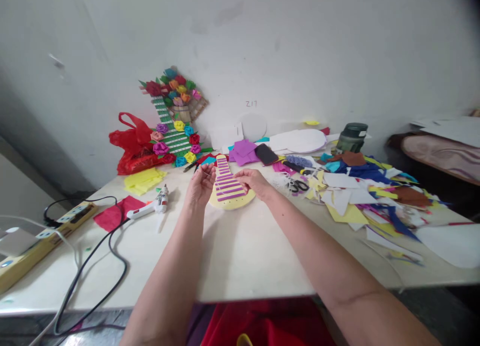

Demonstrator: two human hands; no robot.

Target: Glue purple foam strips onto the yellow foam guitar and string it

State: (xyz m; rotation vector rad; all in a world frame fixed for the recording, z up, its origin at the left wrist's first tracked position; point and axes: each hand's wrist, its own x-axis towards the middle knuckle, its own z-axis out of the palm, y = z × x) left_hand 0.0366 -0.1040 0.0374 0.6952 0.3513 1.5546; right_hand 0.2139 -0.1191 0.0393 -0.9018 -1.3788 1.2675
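Observation:
My left hand [202,182] is raised at the left side of a yellow craft piece, thumb and fingers pinched together. On the other side my right hand [252,181] makes a similar pinch over the piece's right edge. A thin pale strand seems to curve between the two hands, too fine to make out for certain. The yellow craft piece [236,204] lies on the table, narrow at the far end and rounded at the near end. Purple strips cross it in rows, with small dark dots along the rounded part. The hands partly cover its sides.
A glue gun [162,200] with a trailing cable and a power strip [67,221] are on the left. Scissors [297,186], a black phone [266,154] and a heap of paper scraps [348,188] lie right. Finished flower crafts [176,121] lean against the wall.

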